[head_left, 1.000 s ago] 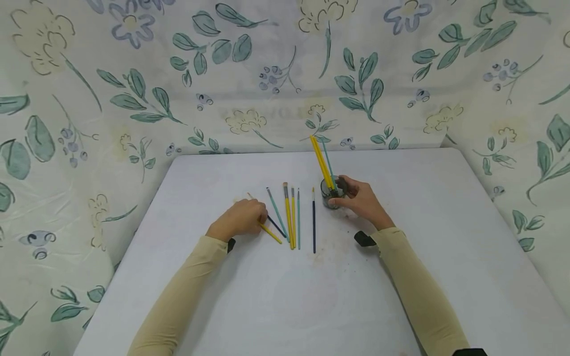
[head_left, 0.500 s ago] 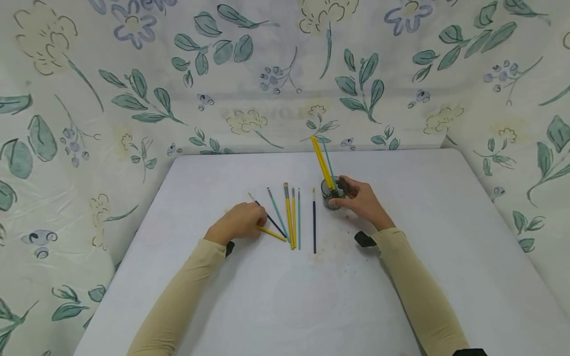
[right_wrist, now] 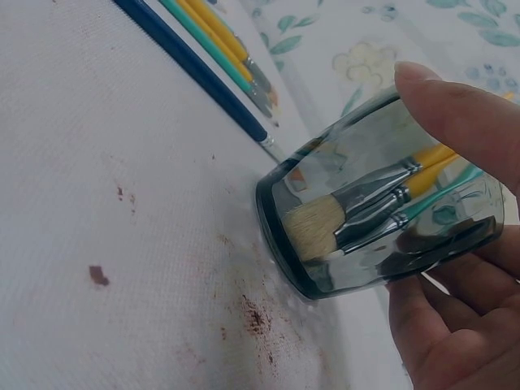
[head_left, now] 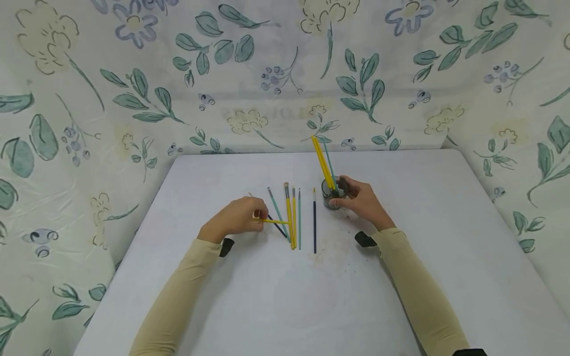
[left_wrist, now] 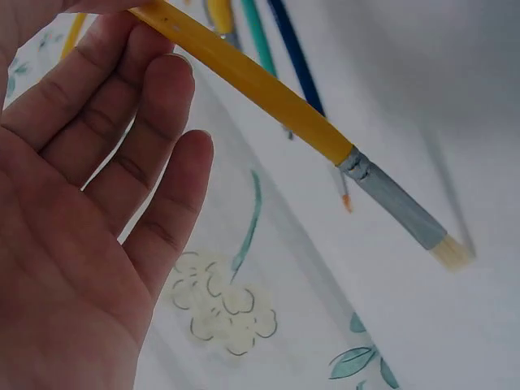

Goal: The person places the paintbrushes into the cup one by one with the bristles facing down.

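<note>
My left hand (head_left: 236, 217) pinches a yellow paintbrush (left_wrist: 260, 85) by its handle; in the left wrist view its pale bristles point down to the right, away from the palm. My right hand (head_left: 362, 201) grips a dark-tinted glass (right_wrist: 390, 195) around its side. Inside the glass, bristles down, stand two yellow brushes (head_left: 322, 160) and a thin teal brush (head_left: 329, 160), leaning left. Between the hands, several brushes lie on the table, among them a wide yellow brush (head_left: 288, 215), a teal brush (head_left: 300, 220) and a dark blue brush (head_left: 314, 225) nearest the glass.
The white table (head_left: 285, 301) carries reddish-brown specks (right_wrist: 256, 317) near the glass. A floral-printed sheet (head_left: 285, 74) rises behind the table's back edge and along both sides. Another dark blue brush (head_left: 278, 226) lies slanted beside the left hand.
My left hand has lifted the yellow brush, whose handle end has swung from pointing down-right to nearly level across the other brushes. The right hand and glass have stayed put.
</note>
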`<state>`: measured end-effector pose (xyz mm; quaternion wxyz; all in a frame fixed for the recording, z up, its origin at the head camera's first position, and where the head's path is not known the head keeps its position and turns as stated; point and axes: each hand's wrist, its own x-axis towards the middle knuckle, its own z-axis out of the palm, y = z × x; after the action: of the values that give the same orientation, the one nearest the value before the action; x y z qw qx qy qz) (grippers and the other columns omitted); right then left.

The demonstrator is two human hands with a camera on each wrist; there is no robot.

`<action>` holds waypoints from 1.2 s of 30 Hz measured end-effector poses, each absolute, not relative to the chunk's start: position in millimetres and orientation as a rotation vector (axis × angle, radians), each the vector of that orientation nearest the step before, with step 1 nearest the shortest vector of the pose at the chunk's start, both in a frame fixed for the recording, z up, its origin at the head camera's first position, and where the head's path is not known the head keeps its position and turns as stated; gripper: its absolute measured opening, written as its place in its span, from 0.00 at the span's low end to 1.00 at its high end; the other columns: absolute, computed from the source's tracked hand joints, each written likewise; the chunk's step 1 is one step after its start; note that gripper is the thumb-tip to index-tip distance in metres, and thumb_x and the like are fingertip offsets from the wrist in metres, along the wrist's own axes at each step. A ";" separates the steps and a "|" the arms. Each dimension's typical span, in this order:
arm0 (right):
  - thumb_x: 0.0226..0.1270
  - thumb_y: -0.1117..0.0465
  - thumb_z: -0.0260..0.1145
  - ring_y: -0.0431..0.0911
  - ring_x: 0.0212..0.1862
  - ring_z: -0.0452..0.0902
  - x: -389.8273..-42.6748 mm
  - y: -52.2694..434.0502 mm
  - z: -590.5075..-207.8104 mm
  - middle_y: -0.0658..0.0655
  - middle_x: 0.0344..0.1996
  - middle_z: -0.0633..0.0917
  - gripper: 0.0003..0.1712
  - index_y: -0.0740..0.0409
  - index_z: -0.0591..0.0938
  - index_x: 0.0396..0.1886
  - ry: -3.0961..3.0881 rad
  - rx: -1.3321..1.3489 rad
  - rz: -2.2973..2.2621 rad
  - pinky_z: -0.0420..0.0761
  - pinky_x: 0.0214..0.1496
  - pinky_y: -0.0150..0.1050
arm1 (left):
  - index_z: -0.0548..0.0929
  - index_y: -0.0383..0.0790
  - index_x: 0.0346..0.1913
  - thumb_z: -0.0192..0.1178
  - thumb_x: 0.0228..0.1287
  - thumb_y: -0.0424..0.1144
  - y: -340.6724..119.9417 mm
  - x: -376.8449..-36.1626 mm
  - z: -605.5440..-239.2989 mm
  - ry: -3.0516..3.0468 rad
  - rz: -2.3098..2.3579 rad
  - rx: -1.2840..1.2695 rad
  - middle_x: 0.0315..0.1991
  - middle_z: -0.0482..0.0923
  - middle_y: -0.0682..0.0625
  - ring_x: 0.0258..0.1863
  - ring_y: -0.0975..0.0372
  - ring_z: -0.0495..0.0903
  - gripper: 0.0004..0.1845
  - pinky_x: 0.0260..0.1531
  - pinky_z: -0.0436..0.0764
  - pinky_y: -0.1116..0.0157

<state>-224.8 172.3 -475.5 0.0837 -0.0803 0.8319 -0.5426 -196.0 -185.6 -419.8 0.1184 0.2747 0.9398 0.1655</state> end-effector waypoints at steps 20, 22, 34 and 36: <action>0.59 0.47 0.80 0.53 0.80 0.65 -225.1 171.2 -474.9 0.58 0.78 0.70 0.56 0.54 0.61 0.82 2.475 -0.220 -1.617 0.68 0.79 0.47 | 0.85 0.37 0.41 0.66 0.60 0.29 -184.7 -196.8 -394.0 2.783 0.910 0.928 0.38 0.86 0.48 0.40 0.52 0.84 0.06 0.47 0.85 0.53; 0.58 0.47 0.81 0.53 0.80 0.65 -224.9 171.6 -474.8 0.58 0.78 0.70 0.57 0.54 0.61 0.82 2.471 -0.220 -1.619 0.68 0.79 0.47 | 0.85 0.37 0.42 0.67 0.61 0.29 -184.3 -197.9 -392.8 2.797 0.941 0.935 0.38 0.86 0.48 0.40 0.53 0.84 0.07 0.46 0.85 0.55; 0.59 0.47 0.80 0.54 0.79 0.65 -226.5 171.3 -478.6 0.59 0.78 0.70 0.56 0.54 0.62 0.82 2.498 -0.231 -1.610 0.69 0.78 0.48 | 0.85 0.34 0.39 0.68 0.61 0.28 -177.6 -206.3 -389.6 2.876 1.193 0.973 0.36 0.86 0.45 0.38 0.55 0.85 0.05 0.48 0.87 0.51; 0.59 0.47 0.80 0.54 0.79 0.66 -226.9 171.9 -479.4 0.59 0.77 0.70 0.56 0.54 0.62 0.82 2.501 -0.236 -1.610 0.69 0.78 0.48 | 0.85 0.33 0.39 0.69 0.61 0.28 -175.1 -207.4 -388.2 2.883 1.226 0.957 0.36 0.86 0.43 0.38 0.54 0.85 0.05 0.49 0.87 0.50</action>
<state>-226.9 171.9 -479.4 0.0786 -0.0789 0.8356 -0.5379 -207.4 -175.1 -388.2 -0.0670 0.2914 0.8781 0.3735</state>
